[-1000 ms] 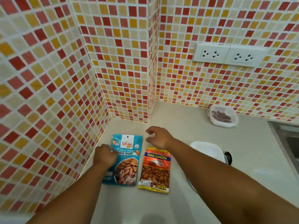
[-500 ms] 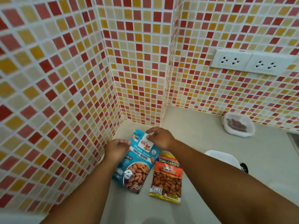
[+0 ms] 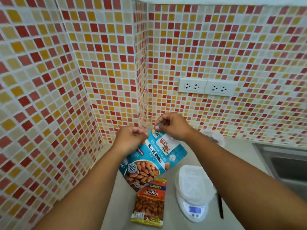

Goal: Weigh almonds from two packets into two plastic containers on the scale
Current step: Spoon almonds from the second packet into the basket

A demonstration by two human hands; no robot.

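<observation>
Pinching the blue almond packet [image 3: 150,161] by its top edge (tilted, lifted), left hand [image 3: 131,140] and right hand [image 3: 174,128].

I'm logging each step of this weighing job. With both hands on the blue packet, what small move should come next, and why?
Probably tear the top open. Both the left hand and the right hand pinch the top edge of the blue packet, held up and apparently still sealed. An empty white container already sits on the scale, ready for almonds.

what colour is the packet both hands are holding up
Blue packet, with a white label; head view.
</observation>
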